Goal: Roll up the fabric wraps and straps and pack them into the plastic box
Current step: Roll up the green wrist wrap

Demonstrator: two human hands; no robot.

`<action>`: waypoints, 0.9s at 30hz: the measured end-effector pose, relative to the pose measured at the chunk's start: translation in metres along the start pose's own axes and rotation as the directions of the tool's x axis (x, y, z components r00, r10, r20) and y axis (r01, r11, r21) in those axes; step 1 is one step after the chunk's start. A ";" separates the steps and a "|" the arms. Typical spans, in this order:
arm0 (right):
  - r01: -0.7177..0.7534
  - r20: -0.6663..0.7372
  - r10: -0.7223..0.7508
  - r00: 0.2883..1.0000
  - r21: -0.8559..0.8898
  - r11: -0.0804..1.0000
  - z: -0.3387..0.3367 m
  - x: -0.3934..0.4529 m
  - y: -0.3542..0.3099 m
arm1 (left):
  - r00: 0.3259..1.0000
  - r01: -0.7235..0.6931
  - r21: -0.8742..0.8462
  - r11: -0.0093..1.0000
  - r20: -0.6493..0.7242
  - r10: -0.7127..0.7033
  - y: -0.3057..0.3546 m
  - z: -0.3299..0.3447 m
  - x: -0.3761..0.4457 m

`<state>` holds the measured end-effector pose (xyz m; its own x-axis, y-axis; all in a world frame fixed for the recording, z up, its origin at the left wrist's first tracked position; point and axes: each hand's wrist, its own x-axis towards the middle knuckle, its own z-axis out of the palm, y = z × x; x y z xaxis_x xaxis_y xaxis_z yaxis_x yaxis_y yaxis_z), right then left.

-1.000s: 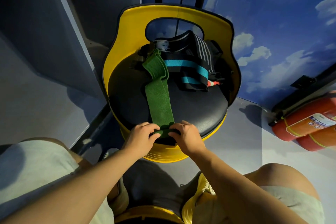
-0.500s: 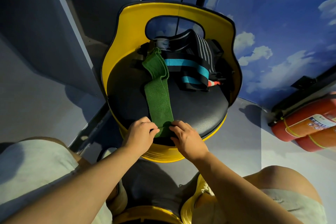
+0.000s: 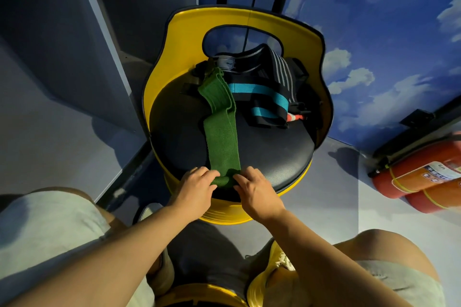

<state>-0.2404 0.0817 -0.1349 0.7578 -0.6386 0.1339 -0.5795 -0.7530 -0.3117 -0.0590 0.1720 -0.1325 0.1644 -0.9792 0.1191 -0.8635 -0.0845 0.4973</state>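
Your left hand (image 3: 197, 185) and right hand (image 3: 257, 189) pinch the green wrap's (image 3: 222, 137) rolled end between them. Your fingertips hide the roll's ends. Beyond your grip, the strap pile (image 3: 264, 92) is a dark tangle.

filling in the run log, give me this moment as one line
step: rolling green wrap | left hand: pinching roll | right hand: pinching roll | pile of straps: unrolled | box: unseen

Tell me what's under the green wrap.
The black seat lies under the green wrap; its far end rests on the strap pile. Anything beneath that pile stays hidden.
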 end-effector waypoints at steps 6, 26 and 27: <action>-0.155 0.013 0.155 0.988 0.145 0.977 -0.001 0.010 0.001 | 0.953 0.304 -0.217 0.927 0.074 -0.295 -0.002 -0.003 0.010; -0.565 0.037 0.638 0.769 0.507 0.652 -0.004 0.017 -0.025 | 0.694 0.611 -0.567 0.552 0.048 -0.719 0.024 -0.002 0.020; -0.557 0.028 0.642 0.766 0.527 0.642 -0.004 0.016 -0.023 | 0.707 0.612 -0.545 0.574 0.051 -0.705 0.025 -0.003 0.019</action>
<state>-0.2162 0.0884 -0.1220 0.2169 -0.9683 -0.1240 -0.6360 -0.0438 -0.7705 -0.0761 0.1519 -0.1146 0.7012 -0.6419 -0.3102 -0.1350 -0.5468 0.8263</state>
